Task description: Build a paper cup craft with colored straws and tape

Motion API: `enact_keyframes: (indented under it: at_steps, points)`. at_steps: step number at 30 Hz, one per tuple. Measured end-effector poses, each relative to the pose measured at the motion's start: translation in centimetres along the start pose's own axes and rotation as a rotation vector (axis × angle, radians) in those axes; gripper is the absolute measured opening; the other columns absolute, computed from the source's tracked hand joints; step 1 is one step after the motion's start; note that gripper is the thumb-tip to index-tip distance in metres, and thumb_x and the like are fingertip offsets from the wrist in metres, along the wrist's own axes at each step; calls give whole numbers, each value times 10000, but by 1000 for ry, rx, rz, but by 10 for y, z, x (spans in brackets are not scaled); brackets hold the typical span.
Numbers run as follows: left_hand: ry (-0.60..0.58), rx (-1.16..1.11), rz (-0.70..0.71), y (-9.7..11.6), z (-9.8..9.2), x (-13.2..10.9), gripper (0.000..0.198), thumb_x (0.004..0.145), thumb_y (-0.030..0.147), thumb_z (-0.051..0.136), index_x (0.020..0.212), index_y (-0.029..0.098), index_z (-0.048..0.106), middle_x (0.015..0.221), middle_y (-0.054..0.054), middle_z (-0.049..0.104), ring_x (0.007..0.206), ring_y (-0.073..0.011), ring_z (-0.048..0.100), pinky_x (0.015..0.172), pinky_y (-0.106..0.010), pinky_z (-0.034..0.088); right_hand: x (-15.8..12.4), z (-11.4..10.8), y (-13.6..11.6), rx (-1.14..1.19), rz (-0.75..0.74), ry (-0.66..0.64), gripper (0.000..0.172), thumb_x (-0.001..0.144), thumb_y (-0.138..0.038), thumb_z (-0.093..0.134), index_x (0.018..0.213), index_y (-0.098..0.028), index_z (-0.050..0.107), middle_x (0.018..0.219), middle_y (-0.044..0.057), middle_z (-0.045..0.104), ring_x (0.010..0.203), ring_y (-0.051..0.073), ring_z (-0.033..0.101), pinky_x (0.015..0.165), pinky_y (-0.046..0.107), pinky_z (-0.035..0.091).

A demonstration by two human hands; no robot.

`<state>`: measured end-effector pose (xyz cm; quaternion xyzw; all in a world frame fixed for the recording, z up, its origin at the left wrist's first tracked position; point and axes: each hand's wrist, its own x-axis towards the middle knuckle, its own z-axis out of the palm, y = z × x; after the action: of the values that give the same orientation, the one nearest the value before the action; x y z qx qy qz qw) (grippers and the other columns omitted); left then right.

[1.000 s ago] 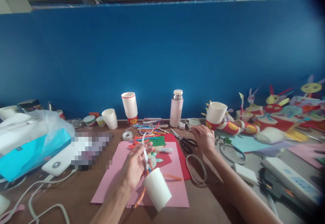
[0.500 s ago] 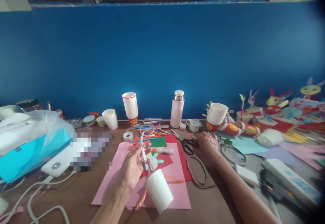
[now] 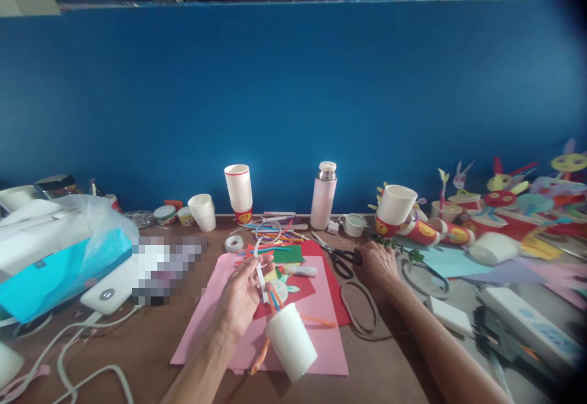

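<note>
My left hand (image 3: 242, 291) pinches a narrow white strip (image 3: 261, 274) above the pink paper (image 3: 202, 324). Right below the fingers is a white paper cup (image 3: 292, 343), tilted, with blue and orange tube-like pieces at its upper end. A light-blue paper rabbit face (image 3: 278, 291) shows just behind the cup. My right hand (image 3: 378, 262) rests low on the table, palm down, beside the handles of the black-handled scissors (image 3: 343, 262). Its fingertips are partly hidden, so a grip on the handles cannot be made out. Green leaves (image 3: 415, 255) lie close behind this hand.
Stacked paper cups (image 3: 238, 187) and a pink thermos (image 3: 324, 199) stand along the blue partition (image 3: 275, 86). A tape roll (image 3: 233, 243) lies near several coloured sticks. Decorated cups (image 3: 499, 214), a power strip (image 3: 532, 321) and a glue gun (image 3: 509, 349) occupy the right. White cables (image 3: 64, 355) cross the left.
The view has shifted slightly, so everything sits a little further right. My right hand has drawn back slightly and more of the green leaves shows behind it. My left hand keeps its pinch on the strip.
</note>
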<state>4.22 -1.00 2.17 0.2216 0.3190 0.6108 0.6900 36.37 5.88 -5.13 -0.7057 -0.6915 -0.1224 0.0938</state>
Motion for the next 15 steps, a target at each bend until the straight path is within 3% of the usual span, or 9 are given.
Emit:
enact_keyframes:
  at_steps: [6, 15]
  points:
    - [5, -8, -6, 0, 5, -2, 4, 748, 148, 627, 744, 147, 627, 873, -84, 678, 815, -225, 635, 503, -270, 483, 0, 2, 4, -25, -46, -42, 181, 779, -245, 538, 926, -217, 641, 923, 75, 571, 886, 224, 475, 761, 335, 243]
    - [-8, -26, -12, 0, 3, -2, 23, 765, 132, 605, 751, 145, 618, 860, -86, 672, 820, -221, 630, 498, -266, 477, -14, -8, 5, 0, -21, -40, 199, 809, -148, 459, 827, -185, 653, 879, 77, 616, 880, 217, 526, 783, 336, 256]
